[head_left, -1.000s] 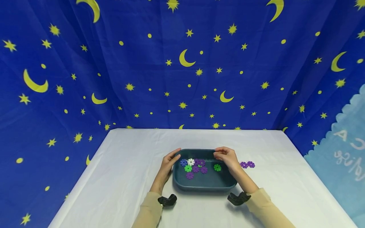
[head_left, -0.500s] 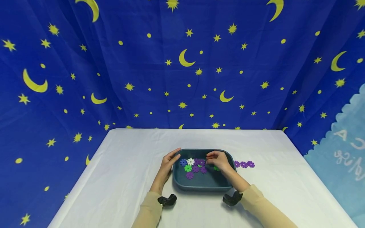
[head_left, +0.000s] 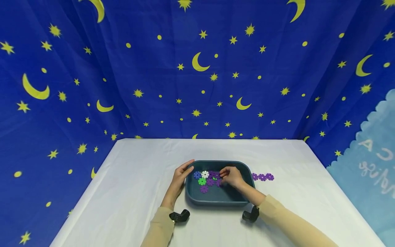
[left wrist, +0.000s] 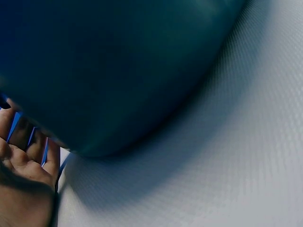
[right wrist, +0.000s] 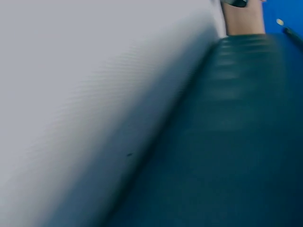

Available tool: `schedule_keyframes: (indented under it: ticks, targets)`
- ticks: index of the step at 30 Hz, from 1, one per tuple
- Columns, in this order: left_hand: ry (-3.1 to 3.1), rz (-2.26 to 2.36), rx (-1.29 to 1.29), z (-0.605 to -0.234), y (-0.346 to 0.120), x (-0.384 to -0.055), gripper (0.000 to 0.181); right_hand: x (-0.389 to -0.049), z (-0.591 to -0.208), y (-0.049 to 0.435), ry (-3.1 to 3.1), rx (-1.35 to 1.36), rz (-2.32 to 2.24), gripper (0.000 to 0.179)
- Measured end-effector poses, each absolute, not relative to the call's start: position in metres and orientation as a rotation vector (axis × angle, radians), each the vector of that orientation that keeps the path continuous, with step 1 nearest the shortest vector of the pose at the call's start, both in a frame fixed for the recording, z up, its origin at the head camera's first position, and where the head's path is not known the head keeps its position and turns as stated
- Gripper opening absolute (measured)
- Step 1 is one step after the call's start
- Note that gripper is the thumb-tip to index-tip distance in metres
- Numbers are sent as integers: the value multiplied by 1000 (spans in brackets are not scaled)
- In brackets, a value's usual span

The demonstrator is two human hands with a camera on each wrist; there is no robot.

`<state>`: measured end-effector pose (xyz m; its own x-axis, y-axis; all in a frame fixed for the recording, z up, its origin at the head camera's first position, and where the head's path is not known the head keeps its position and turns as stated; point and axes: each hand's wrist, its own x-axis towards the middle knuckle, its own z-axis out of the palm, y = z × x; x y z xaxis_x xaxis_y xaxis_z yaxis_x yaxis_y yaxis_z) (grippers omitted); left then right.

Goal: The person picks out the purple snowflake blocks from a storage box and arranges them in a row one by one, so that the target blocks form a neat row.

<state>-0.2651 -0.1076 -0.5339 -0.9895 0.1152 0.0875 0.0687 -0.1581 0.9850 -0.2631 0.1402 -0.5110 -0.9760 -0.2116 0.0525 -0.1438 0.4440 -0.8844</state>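
Note:
A dark teal bin (head_left: 213,203) sits on the white table, with flower-shaped plastic discs inside. My left hand (head_left: 180,179) grips its left rim, thumb at the edge and fingers along the outer side. In the left wrist view, part of a hand (left wrist: 26,163) shows beside the bin's wall. Inside the bin, my right hand (head_left: 232,177) has loosely bent fingers beside several purple discs (head_left: 210,181); thumb and fingers stand apart, and I see nothing held. Left of these lie a blue disc (head_left: 197,175), a white disc (head_left: 205,174) and a green disc (head_left: 202,181).
Three purple discs (head_left: 262,177) lie in a row on the table just right of the bin. White cloth (head_left: 148,161) covers the table. A blue star-patterned curtain (head_left: 172,82) stands behind and at the sides.
My right hand has moved left from the bin's far right rim to the purple discs. A third purple disc at the right has come into view, and the hand now covers a green disc.

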Motion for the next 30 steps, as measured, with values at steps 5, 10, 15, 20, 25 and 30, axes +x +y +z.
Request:
schedule_keyframes:
  ticks: [5,10,15,20,25,30]
  targets:
    - [2044,2346,210,-534,-109,-263,43,-251,-494,131,2650,-201,-1503,34]
    - [2032,2342,187,-535,-109,-263,44,-249,-493,128,2693,-193,-1445,34]
    - [2036,2343,184,-535,-110,-264,45,-250,-494,128,2700,-235,-1423,30]
    - [2038,2343,185,-536,-109,-265,45,-250,-494,128,2670,-247,-1427,28]
    - [2046,2340,222,-536,-108,-263,45,-251,-495,129,2658,-213,-1478,26]
    - [2056,2340,242,-535,-107,-264,43,-252,-495,130,2704,-205,-1447,24]
